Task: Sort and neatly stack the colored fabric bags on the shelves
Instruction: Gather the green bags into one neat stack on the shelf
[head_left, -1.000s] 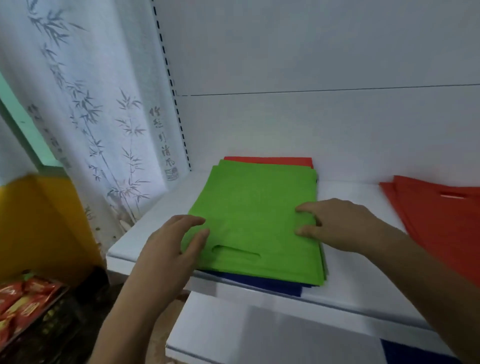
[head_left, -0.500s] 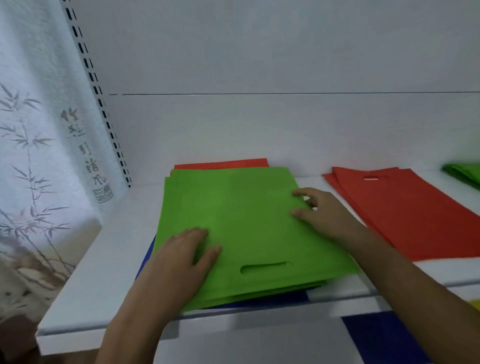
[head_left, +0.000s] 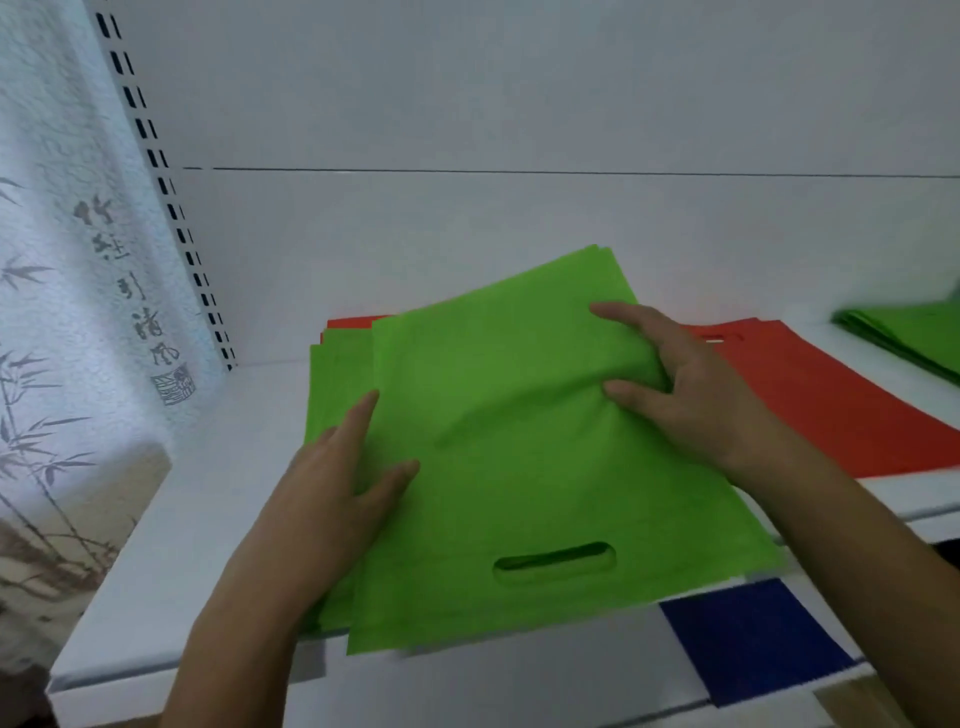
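A batch of green fabric bags (head_left: 519, 467) with a cut-out handle is raised and skewed over the front of the white shelf (head_left: 182, 519). My left hand (head_left: 332, 499) holds its left edge, thumb on top. My right hand (head_left: 691, 395) pinches its right side, and the fabric bunches between thumb and fingers. More green bags (head_left: 337, 379) lie flat beneath, on a red bag (head_left: 353, 323) whose back edge shows.
A flat pile of red bags (head_left: 841, 410) lies to the right on the same shelf, with another green pile (head_left: 914, 335) at the far right. A blue bag (head_left: 748, 644) lies on the shelf below. A bamboo-print curtain (head_left: 67, 312) hangs at the left.
Both hands went from resting flat on the green pile to gripping its top batch, which is now raised, turned and pulled toward the front edge. The view has moved closer.
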